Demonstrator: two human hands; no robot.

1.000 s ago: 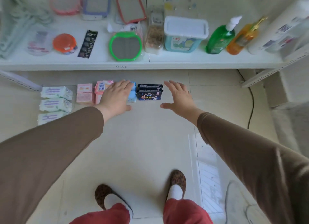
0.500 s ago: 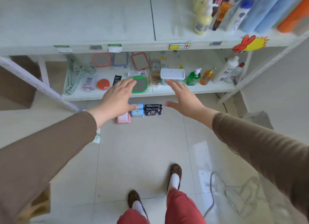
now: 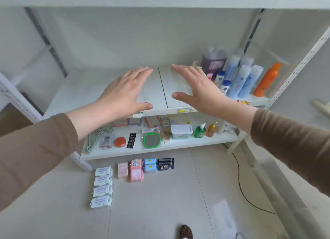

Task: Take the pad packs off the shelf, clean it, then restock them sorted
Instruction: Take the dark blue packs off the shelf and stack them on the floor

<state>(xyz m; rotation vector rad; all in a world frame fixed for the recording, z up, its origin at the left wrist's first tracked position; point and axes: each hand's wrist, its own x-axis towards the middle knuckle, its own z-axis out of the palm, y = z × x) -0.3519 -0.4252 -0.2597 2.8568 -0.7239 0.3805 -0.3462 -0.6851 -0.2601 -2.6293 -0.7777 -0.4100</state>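
— Two hands, what state?
— Left hand [image 3: 125, 94] and right hand [image 3: 198, 90] both raised palm-down in front of the middle shelf [image 3: 80, 88], fingers [image 3: 141, 73] straight and released, holding nothing. Brown sleeves on both arms. Whether the palms touch the shelf board cannot be told.

— Middle shelf, contents?
— Left and centre portion bare white board. Right end: a purple jug [image 3: 213, 62], several pale blue bottles [image 3: 244, 81] standing upright, one orange bottle [image 3: 268, 79] furthest right.

— Pad packs, location?
— All on the floor [image 3: 160, 203], just in front of the lowest shelf. Four white packs [image 3: 101, 187] in a column on the left. Beside them two light pink packs [image 3: 122, 170], then the darker pink packs [image 3: 136, 171], then two blue packs [image 3: 150, 166], then the dark navy packs [image 3: 165, 164] at the right end. Grouped by colour, groups just beside one another.

— Lower shelf [image 3: 125, 152]?
— Green-rimmed round mirror [image 3: 151, 139], orange round item [image 3: 120, 142], white-lidded box [image 3: 181, 131], green pump bottle [image 3: 200, 130], small amber pump bottle [image 3: 211, 129], pale green hangers [image 3: 92, 140] at the left end.

— Other entries?
— One black cable [image 3: 241, 185] across the floor on the right; one patterned slipper [image 3: 186, 231] at the bottom edge.
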